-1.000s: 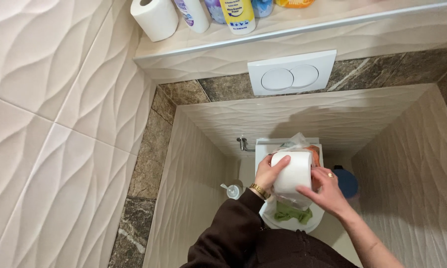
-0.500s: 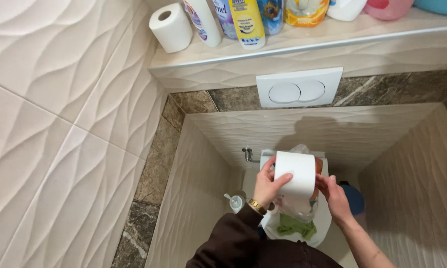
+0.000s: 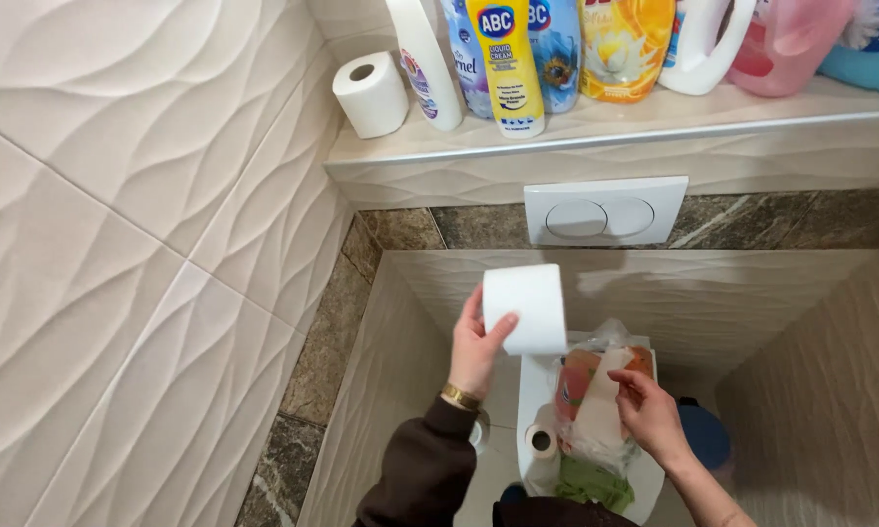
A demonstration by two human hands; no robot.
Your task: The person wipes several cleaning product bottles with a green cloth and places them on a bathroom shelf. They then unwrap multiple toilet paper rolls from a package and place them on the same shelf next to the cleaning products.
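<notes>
One toilet roll (image 3: 525,306) sits in my left grip (image 3: 476,349) below the flush plate (image 3: 603,211); my right grip (image 3: 648,415) pinches the plastic bag (image 3: 595,400).

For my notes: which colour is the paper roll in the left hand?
Plain white paper roll, head view.

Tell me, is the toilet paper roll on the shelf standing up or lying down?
Lying down: the toilet paper roll rests on its side on the shelf, core hole facing outward.

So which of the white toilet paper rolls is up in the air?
The white toilet paper roll gripped in the left hand. Another roll stands on the tiled shelf, and a third lies on the toilet lid beside the plastic bag.
</notes>
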